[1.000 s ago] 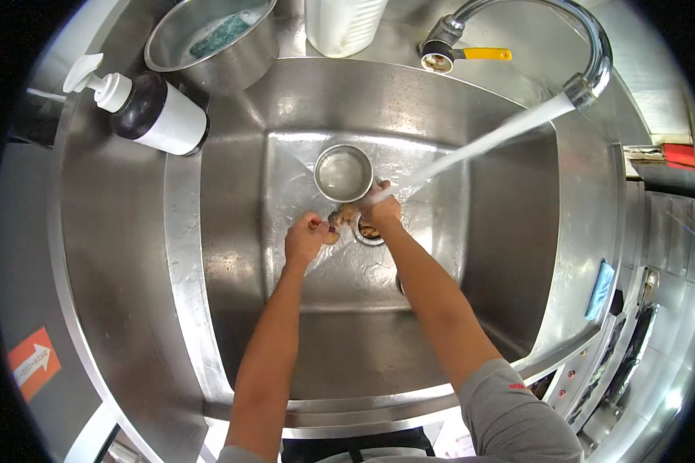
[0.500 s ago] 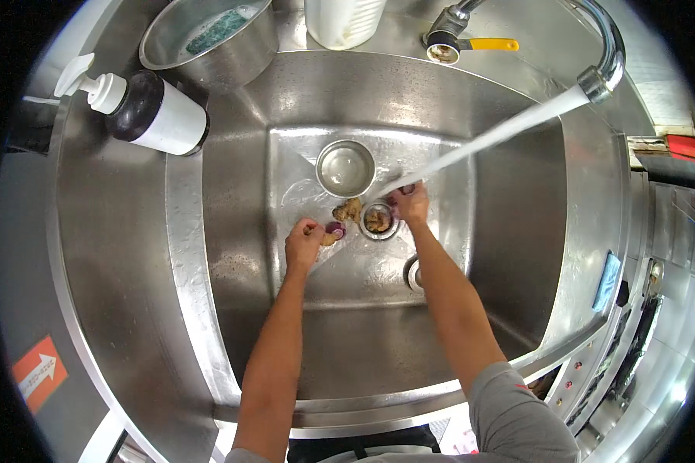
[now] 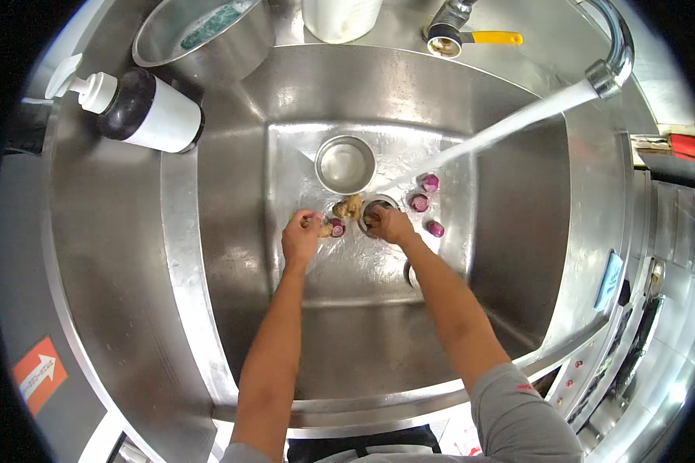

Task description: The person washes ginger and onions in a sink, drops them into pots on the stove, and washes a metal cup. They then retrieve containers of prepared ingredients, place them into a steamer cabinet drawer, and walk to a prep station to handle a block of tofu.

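The right grip (image 3: 391, 224) has its fingers down inside a small metal ring (image 3: 380, 196), which may be a little bowl or a drain, and the hand hides whether they pinch anything or are loose. The left grip (image 3: 300, 234) has bent fingers that seem to curl around something tan, but it is hard to tell. A purple onion piece (image 3: 337, 228) sits just beside the left grip's fingertips, and a tan, bumpy lump (image 3: 348, 207) lies between the two grips, a bit farther from the person. Three more purple onion pieces, the far one (image 3: 430, 182), the middle one (image 3: 418, 202) and the near one (image 3: 435, 228), lie on the sink floor (image 3: 347, 278) to the right of the right grip. A round metal bowl (image 3: 346, 163) stands beyond both grips, and water (image 3: 479, 147) pours in from the far right, coming down close to the right grip. To do this well, the right fingers should feel gently around inside the ring and not scrape its edge. The left grip should squeeze softly, as wet things may slip. It also seems wise to keep the right arm off the loose onion pieces, since a bump could roll them.
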Demonstrator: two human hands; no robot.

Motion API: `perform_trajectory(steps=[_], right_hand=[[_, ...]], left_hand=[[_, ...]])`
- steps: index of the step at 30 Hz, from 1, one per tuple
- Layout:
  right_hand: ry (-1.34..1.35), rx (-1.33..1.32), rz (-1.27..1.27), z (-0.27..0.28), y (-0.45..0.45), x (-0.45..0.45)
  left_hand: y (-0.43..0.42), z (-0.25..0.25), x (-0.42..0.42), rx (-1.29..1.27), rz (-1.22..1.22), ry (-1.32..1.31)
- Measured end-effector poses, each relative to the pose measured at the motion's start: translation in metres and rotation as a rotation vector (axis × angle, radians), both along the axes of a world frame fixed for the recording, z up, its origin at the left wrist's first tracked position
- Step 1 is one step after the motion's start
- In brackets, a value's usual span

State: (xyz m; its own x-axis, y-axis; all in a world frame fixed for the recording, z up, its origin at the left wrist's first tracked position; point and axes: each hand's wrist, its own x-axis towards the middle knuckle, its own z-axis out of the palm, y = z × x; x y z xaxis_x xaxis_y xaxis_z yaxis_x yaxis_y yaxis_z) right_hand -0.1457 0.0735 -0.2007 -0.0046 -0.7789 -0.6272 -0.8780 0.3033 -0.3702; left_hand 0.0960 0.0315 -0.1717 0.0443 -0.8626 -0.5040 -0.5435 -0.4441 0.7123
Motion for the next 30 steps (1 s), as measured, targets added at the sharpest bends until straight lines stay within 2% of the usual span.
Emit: perform_trajectory(steps=[1, 2, 4, 5, 6, 8, 10, 12, 14, 16, 17, 18, 20, 22, 24, 26, 28, 29, 30], right_hand=[[0.019, -0.154, 0.063, 0.000, 0.004, -0.006], [0.022, -0.156, 0.067, 0.000, 0.004, -0.016], [-0.384, -0.033, -0.104, 0.008, -0.005, -0.034], [-0.562, -0.023, -0.344, 0.002, -0.003, -0.041], [-0.645, -0.038, -0.548, 0.023, -0.007, -0.044], [-0.888, -0.079, -0.773, 0.061, -0.020, -0.047], [-0.891, -0.103, -0.780, 0.061, -0.032, -0.046], [-0.907, -0.128, -0.789, 0.069, -0.044, -0.032], [-0.740, -0.181, -0.807, 0.094, -0.055, -0.007], [-0.664, -0.106, -0.863, 0.109, -0.060, 0.003], [-0.646, -0.097, -0.826, 0.129, -0.058, 0.007], [-0.624, -0.087, -0.788, 0.145, -0.057, 0.010], [-0.614, -0.035, -0.782, 0.150, -0.048, -0.004], [-0.767, 0.041, -0.706, 0.163, -0.040, -0.018], [-0.818, 0.093, -0.706, 0.169, -0.037, -0.029], [-0.604, -0.034, -0.698, 0.185, -0.039, -0.025], [-0.606, -0.095, -0.707, 0.146, -0.038, -0.025], [-0.621, -0.355, -0.735, 0.120, -0.038, -0.022], [-0.630, -0.615, -0.757, 0.105, -0.040, -0.018]], left_hand=[[0.001, -0.003, 0.001, 0.066, 0.033, 0.044], [0.002, -0.006, 0.002, 0.064, 0.036, 0.047], [0.003, -0.017, 0.009, 0.052, 0.020, -0.011], [0.005, -0.020, 0.012, 0.054, 0.015, -0.013], [0.006, -0.019, 0.012, 0.070, 0.036, 0.025], [0.004, -0.014, 0.004, 0.081, 0.071, 0.074], [0.000, 0.003, -0.007, -0.018, 0.067, 0.229], [-0.004, 0.022, -0.023, -0.069, 0.047, 0.268], [-0.008, 0.037, -0.036, -0.117, 0.017, 0.297], [-0.016, 0.056, -0.050, -0.005, 0.041, 0.556], [-0.020, 0.070, -0.054, 0.168, 0.044, 0.618], [-0.023, 0.071, -0.058, 0.169, 0.042, 0.621], [-0.027, 0.073, -0.068, 0.052, -0.228, 0.754], [-0.029, 0.093, -0.074, 0.150, -0.328, 0.736], [-0.029, 0.099, -0.081, 0.381, -0.465, 0.849], [-0.028, 0.092, -0.089, 0.337, -0.457, 0.868], [-0.032, 0.104, -0.095, 0.115, -0.409, 0.712], [-0.035, 0.089, -0.102, 0.083, -0.360, 0.604], [-0.038, 0.091, -0.106, 0.084, -0.360, 0.602]])
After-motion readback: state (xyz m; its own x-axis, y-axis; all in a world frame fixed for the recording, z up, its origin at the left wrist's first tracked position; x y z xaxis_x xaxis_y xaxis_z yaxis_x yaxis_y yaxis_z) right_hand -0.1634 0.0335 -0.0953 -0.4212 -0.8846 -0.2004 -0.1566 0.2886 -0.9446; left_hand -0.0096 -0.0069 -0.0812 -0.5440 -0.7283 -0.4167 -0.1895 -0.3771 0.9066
